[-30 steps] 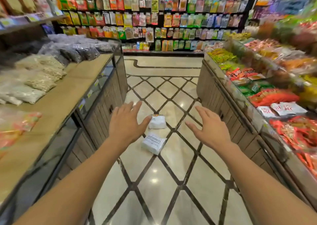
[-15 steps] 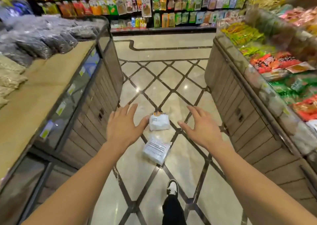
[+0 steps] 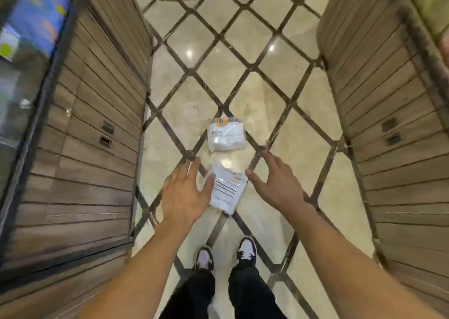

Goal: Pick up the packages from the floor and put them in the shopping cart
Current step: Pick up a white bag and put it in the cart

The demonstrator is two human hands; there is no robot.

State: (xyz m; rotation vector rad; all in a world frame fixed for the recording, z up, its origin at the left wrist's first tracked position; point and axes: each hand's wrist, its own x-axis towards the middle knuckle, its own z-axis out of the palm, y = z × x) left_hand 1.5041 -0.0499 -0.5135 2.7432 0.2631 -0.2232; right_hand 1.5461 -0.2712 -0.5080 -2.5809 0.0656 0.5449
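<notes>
Two white packages lie on the shiny tiled floor between two display counters. The far package (image 3: 226,135) has an orange mark on its top edge. The near package (image 3: 227,189) shows lines of black print and lies tilted. My left hand (image 3: 185,193) is spread open over the near package's left edge, its thumb overlapping the package. My right hand (image 3: 277,183) hovers open just to the right of the same package, fingers pointing at the far one. Neither hand holds anything. No shopping cart is in view.
A wooden slatted counter (image 3: 92,134) with a glass front stands close on the left, and a matching counter (image 3: 388,114) on the right. My two feet in black-and-white shoes (image 3: 226,255) stand just behind the near package. The marble aisle (image 3: 226,58) runs ahead.
The view has tipped down from the shelves to the floor. Both hands have dropped lower and closer to the near package, and my feet now stand right behind it.
</notes>
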